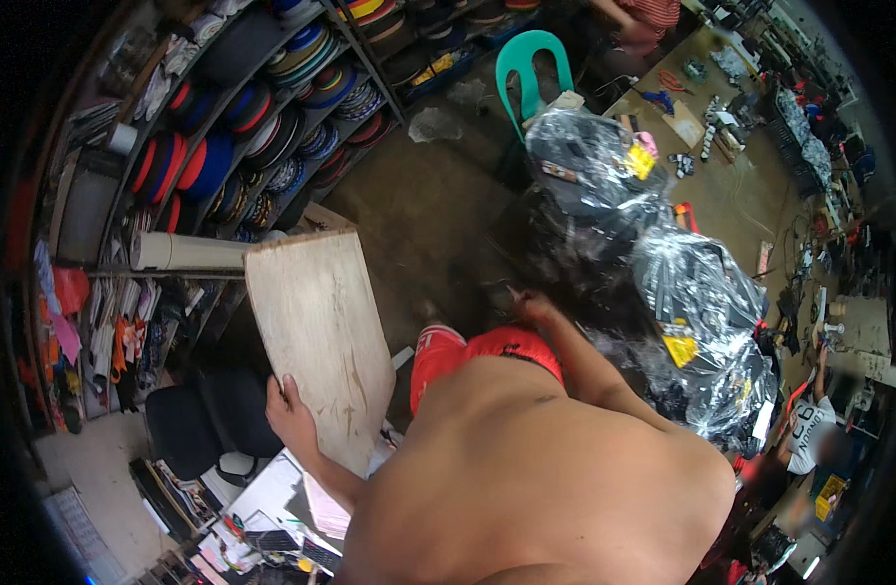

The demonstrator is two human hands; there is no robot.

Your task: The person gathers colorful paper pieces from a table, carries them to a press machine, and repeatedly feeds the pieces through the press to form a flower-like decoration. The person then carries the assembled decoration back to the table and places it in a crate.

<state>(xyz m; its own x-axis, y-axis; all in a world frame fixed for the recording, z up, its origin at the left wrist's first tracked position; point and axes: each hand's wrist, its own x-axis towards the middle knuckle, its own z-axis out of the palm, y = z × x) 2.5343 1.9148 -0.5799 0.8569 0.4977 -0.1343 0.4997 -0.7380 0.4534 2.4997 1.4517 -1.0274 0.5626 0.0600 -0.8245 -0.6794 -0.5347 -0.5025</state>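
Observation:
A pale, scuffed wooden board (321,322) stands on my left, its lower end reaching towards the papers. My left hand (292,417) is closed on the board's left edge, with the thumb and fingertips showing there. My right hand (536,308) hangs beside my red shorts (511,344), with one finger stretched out and the others loosely bent. Nothing shows in that hand, though its far side is hidden. To its right are bulky dark goods wrapped in clear plastic (697,283), apart from my fingers.
Shelves hold several rolls of coloured strap (206,161) at the far left. A green plastic chair (533,68) stands beyond the wrapped goods. A cluttered worktable (750,185) runs along the right. A black office chair (190,419) is near the board. Other people are at the far and right edges.

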